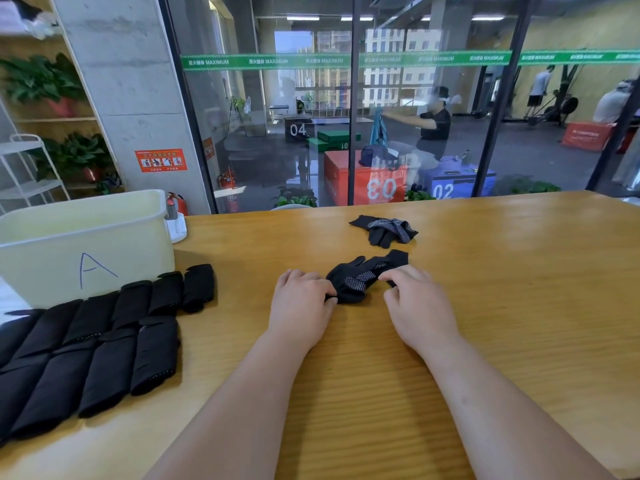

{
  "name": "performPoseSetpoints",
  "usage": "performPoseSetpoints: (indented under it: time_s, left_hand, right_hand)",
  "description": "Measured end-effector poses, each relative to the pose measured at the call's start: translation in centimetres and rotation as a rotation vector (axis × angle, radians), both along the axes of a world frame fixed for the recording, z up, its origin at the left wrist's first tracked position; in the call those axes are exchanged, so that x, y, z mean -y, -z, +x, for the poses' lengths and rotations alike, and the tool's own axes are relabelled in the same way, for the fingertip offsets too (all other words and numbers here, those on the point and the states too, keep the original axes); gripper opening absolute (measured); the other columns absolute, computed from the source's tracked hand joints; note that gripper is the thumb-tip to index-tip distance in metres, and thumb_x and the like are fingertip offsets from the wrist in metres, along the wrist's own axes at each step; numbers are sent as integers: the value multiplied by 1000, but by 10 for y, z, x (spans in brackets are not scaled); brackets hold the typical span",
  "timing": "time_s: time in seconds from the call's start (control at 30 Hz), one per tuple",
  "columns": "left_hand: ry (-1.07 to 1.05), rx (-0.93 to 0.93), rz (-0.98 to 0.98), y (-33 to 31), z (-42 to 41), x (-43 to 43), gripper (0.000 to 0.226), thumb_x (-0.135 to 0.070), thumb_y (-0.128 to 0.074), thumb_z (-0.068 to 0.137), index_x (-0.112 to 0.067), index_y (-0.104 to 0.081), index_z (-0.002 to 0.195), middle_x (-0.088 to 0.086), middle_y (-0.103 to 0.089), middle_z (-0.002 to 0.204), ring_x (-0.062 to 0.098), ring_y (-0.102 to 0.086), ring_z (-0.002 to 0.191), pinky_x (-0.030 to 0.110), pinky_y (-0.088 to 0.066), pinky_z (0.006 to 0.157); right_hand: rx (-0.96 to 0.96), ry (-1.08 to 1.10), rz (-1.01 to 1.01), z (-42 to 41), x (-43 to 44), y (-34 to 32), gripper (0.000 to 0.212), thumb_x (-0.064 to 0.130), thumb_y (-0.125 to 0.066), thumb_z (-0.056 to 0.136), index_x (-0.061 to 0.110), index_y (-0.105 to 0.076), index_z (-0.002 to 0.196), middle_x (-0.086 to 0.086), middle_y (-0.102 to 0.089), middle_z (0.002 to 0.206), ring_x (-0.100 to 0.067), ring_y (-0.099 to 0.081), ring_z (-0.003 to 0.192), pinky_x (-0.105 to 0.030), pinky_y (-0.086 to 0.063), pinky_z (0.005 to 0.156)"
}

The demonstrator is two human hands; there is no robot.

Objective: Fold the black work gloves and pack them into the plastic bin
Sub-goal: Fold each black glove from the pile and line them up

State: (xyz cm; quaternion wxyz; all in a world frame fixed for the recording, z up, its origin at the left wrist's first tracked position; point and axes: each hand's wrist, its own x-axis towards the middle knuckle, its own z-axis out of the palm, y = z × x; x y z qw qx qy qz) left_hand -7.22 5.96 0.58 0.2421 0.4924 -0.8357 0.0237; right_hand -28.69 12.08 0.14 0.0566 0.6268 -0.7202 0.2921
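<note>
Fingers [323,291] of the left hand [301,303] are curling round one end of the glove [356,282], lying ahead at twelve o'clock; the right hand [420,301] is pinching the other end, apparently stretching it flat for folding; the bin [121,258] is standing at ten o'clock
</note>
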Motion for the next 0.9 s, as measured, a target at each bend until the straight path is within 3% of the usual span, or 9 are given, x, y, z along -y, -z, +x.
performPoseSetpoints:
  time_s: [0.13,0.27,0.33,0.5,0.57,0.67,0.77,0.83,0.9]
  left_hand:
    - [6,-33,17,-18,-3,-5,20,-37,-58,108,-34,-75,117,-12,-71,110,18,-59,111,36,-43,108]
    - [130,-503,461,-73,0,-4,15,-35,-65,106,-32,-71,119,-6,-77,98,15,-72,89,28,-56,69]
    - [189,-550,535,-102,3,1,16,-36,-70,103,-30,-72,118,-2,-80,97,18,-75,92,30,-57,71]
    - [188,-377,457,-151,-1,9,14,-39,-73,101,-28,-77,110,-6,-72,116,16,-69,109,39,-61,92]
    - [200,-490,456,-162,-4,9,16,-37,-71,102,-26,-78,111,-5,-74,114,13,-70,101,32,-62,85]
    - [170,-832,392,-168,-4,8,16,-36,-69,104,-24,-79,108,-3,-78,98,6,-68,70,16,-53,57]
    - [-10,-1043,378,-146,7,12,16,-37,-68,104,-25,-78,105,-6,-77,95,6,-70,67,19,-54,57]
    - [-179,-933,388,-113,23,16,21,-39,-67,104,-22,-78,107,-4,-76,89,16,-76,75,34,-64,71]
    - [-327,-545,367,-76,39,17,27,-46,-64,102,-23,-73,112,-1,-76,95,25,-75,88,40,-63,82]
  right_hand:
    - [33,31,-117,-1,1,-1,32,19,-51,98,30,-71,120,15,-64,120,-14,-53,114,-40,-49,93]
    - [97,47,-231,-1,4,-2,29,14,-56,97,28,-73,117,12,-65,116,-17,-56,110,-40,-50,90]
    - [113,34,-282,-2,6,0,28,11,-60,95,26,-74,114,10,-66,113,-20,-58,106,-44,-52,88]
    - [100,-9,-325,-4,9,4,27,8,-62,93,23,-75,112,7,-66,107,-22,-59,97,-46,-54,81]
    - [102,-39,-314,-4,8,4,28,9,-60,94,22,-74,115,7,-64,108,-20,-58,99,-47,-54,82]
    - [127,-51,-293,-3,5,3,29,10,-59,97,22,-73,119,8,-64,113,-17,-56,104,-44,-54,88]
    - [139,-39,-275,-2,5,1,29,11,-57,98,21,-72,121,9,-63,116,-15,-54,106,-41,-53,92]
    - [139,-26,-254,-2,5,0,30,12,-56,99,23,-72,121,10,-61,116,-14,-54,108,-40,-52,93]
    - [133,-16,-235,-2,6,0,30,14,-55,99,26,-71,121,12,-61,114,-14,-54,108,-39,-52,92]
